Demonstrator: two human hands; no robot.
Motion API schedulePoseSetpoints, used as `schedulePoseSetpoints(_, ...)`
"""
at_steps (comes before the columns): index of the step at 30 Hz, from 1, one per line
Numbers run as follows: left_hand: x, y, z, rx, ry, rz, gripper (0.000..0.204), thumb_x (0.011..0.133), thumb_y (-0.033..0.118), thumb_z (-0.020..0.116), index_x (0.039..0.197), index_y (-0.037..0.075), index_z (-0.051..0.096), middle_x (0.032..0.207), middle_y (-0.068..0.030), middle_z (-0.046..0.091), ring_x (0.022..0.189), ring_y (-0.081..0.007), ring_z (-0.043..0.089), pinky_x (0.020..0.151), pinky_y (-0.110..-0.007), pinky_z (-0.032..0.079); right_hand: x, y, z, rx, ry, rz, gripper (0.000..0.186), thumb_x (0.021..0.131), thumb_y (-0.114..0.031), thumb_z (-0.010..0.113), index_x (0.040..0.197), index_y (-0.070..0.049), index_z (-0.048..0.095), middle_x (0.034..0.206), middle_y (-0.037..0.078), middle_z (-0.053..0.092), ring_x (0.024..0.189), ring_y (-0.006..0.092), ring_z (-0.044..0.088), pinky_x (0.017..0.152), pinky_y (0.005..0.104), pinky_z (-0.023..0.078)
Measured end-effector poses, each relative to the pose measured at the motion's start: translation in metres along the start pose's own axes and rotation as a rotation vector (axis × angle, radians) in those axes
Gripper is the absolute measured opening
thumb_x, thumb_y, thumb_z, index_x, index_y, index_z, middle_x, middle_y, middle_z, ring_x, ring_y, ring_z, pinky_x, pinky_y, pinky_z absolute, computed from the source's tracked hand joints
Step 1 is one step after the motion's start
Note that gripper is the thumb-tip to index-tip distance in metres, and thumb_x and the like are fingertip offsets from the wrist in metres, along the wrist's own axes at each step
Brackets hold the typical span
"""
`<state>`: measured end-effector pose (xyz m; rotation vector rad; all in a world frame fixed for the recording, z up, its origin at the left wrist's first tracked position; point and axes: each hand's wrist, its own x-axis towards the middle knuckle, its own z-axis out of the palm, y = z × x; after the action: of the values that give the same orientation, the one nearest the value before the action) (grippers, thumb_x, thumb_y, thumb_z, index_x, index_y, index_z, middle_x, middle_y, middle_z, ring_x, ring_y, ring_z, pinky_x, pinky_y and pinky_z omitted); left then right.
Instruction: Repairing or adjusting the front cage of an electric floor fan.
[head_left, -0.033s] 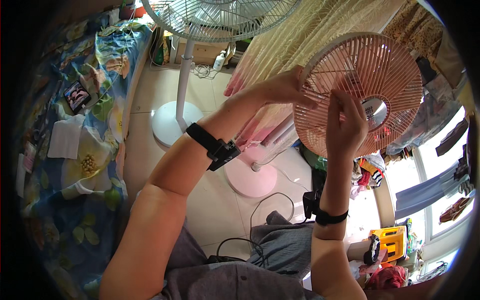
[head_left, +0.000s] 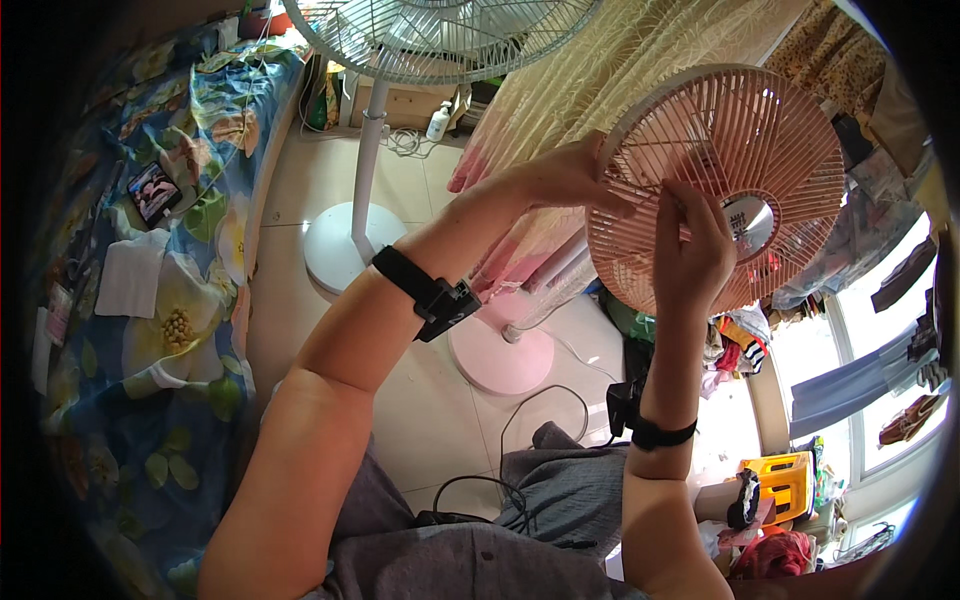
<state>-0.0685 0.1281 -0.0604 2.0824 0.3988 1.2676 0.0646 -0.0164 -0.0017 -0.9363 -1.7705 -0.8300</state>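
A pink standing fan (head_left: pixel 790 150) with a round wire grille faces me at the right, its round pink base (head_left: pixel 502 352) on the floor. My left hand (head_left: pixel 570 175) grips the grille's left rim, with the thumb over the front and the other fingers mostly hidden behind. Close to the thumb, my right hand (head_left: pixel 693 245) is closed in a pinch against the front wires, left of the silvery centre badge (head_left: pixel 750 222). Whatever lies between its fingertips is too small to make out. Behind the wires the fan blades show through.
A white standing fan (head_left: pixel 368 150) stands at the upper left, beside a flowered bed (head_left: pixel 215 330) with a phone (head_left: pixel 154 193) on it. Pale curtains (head_left: pixel 560 110) hang behind the pink fan. A black cable (head_left: pixel 545 392) loops near my knees. A yellow crate (head_left: pixel 782 485) sits at lower right.
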Motion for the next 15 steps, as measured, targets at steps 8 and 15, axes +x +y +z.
schedulePoseSetpoints(8,-0.0004,-0.002,-0.0009,-0.06,-0.022,0.003,0.1,0.061,0.051,0.084,0.135,-0.001,0.043,0.117,-0.0222,0.051,0.11,-0.0347,0.053,0.095,-0.038,0.042,0.0001,-0.0026,-0.0039,-0.131,-0.069,-0.035,0.008,0.085,-0.01,0.067,0.093,-0.007,0.067,0.083,0.007,0.066,0.07,0.0246,0.065,0.058,0.0342,0.05)
schedulePoseSetpoints(15,-0.0026,-0.0011,-0.0004,-0.082,-0.009,-0.02,0.095,0.062,0.05,0.084,0.133,0.0,0.047,0.111,-0.0189,0.051,0.105,-0.0297,0.055,0.091,-0.036,0.043,0.0021,-0.0024,-0.0019,-0.298,-0.052,-0.058,0.007,0.087,-0.016,0.066,0.089,-0.01,0.064,0.079,0.006,0.061,0.065,0.0266,0.062,0.056,0.0379,0.048)
